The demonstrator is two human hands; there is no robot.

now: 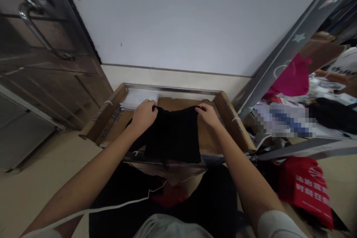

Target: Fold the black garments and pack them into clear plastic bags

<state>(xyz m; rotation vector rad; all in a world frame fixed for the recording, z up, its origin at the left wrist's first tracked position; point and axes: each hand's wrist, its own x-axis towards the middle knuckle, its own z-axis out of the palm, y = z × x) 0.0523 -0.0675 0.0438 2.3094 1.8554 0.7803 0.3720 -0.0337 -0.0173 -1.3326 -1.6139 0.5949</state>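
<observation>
A piece of black cloth [173, 134] is stretched between my two hands, its lower part hanging over the near edge of a cardboard-lined tray [235, 122]. My left hand [144, 114] pinches its upper left corner. With thumb and fingers, my right hand [208, 113] grips the upper right corner. More black fabric shows under my left forearm; whether it belongs to the same piece I cannot tell. Behind my left hand, a stack of flat white sheets or bags [138, 98] lies in the tray's far left corner.
A white wall [178, 18] rises behind the tray. On the left is a wooden door with a metal handle [41, 37]. To the right, a shelf holds a magenta cloth [292, 78] and clutter. A red bag [305, 189] sits lower right. A white cord [119, 205] crosses my lap.
</observation>
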